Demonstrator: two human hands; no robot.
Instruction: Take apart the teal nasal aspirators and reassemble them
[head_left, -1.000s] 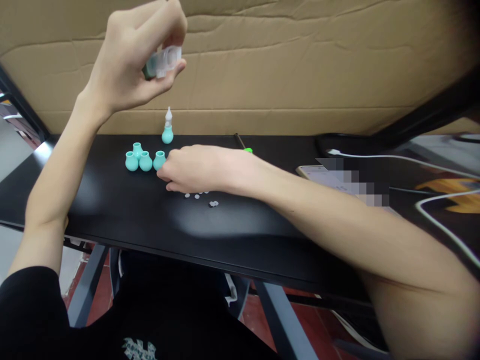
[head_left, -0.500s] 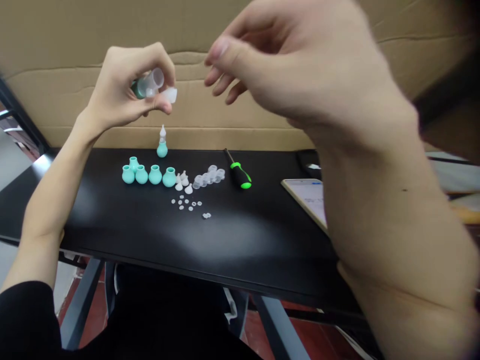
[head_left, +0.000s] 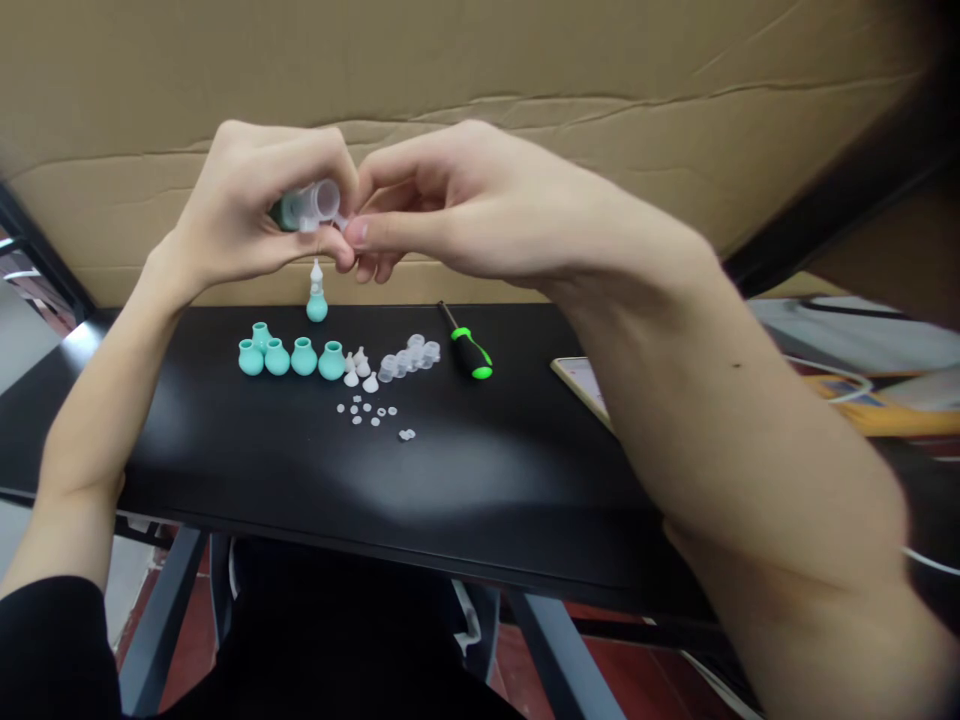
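Observation:
My left hand [head_left: 247,200] is closed round a teal bulb with a clear plastic tube [head_left: 324,200] on it. The tube's open mouth faces right, and most of the bulb is hidden by the fingers. My right hand [head_left: 442,200] meets it, thumb and fingertips pinching a small translucent white piece [head_left: 341,221] by my left fingertips. Below, on the black table [head_left: 465,480], an assembled nasal aspirator [head_left: 317,300] stands upright. Several teal bulbs [head_left: 303,357] with open necks stand in front of it. White nozzle tips [head_left: 370,382] and clear connector tubes [head_left: 411,358] lie to their right.
Small translucent discs [head_left: 366,408] are scattered nearer the table's front. A green-and-black screwdriver [head_left: 471,352] lies right of the tubes. A phone [head_left: 581,385] is partly hidden behind my right forearm. A cardboard sheet [head_left: 525,130] rises along the back.
My right hand has come down and left to my left hand, its fingers closing on the small white piece there. My left hand appears slightly lower, still holding the bulb and tube.

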